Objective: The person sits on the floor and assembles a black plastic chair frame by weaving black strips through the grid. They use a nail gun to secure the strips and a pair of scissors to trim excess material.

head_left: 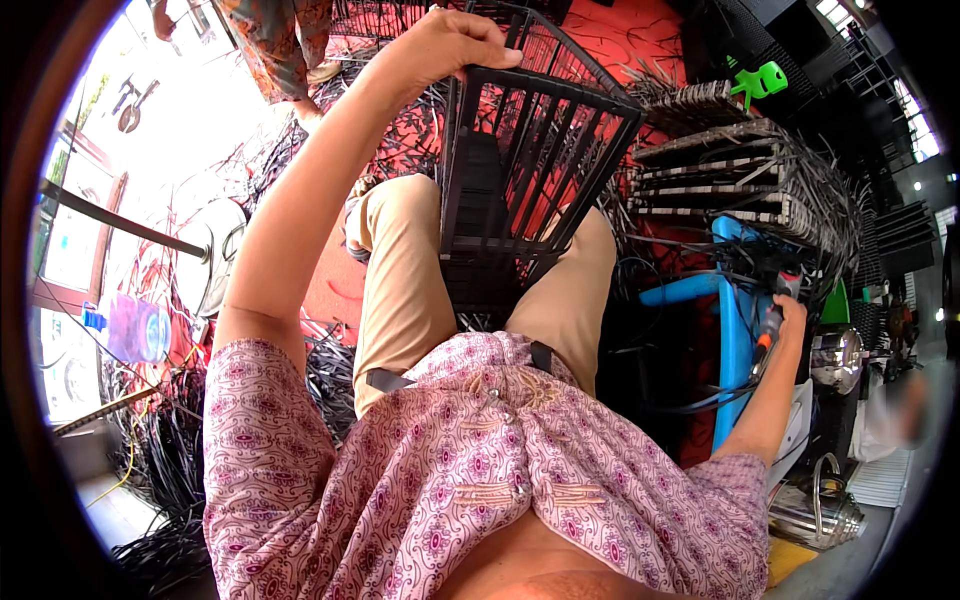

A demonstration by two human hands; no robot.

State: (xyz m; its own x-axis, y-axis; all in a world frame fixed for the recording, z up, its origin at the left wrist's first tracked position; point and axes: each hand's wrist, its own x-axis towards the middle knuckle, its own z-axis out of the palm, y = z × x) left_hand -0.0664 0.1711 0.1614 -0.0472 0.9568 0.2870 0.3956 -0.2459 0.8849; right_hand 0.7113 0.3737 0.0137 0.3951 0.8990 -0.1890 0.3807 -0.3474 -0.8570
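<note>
A black open-sided frame (540, 85) with slats, like a basket frame, stands between my knees. My left hand (455, 45) reaches up to its near-left top corner, fingers bent over the rim. Out to the right, my right hand (790, 312) is closed around a hand tool (768, 330) with grey, black and orange parts. Its exact kind I cannot make out. The tool is beside a blue plastic chair or stool (733, 330), well apart from the frame.
Stacked woven panels (710, 180) with loose black strips lie at the right, a green plastic piece (760, 82) above them. Black strips litter the red floor (625, 35). Another person's legs (275, 45) are at the far left. Metal pots (815, 510) stand low right.
</note>
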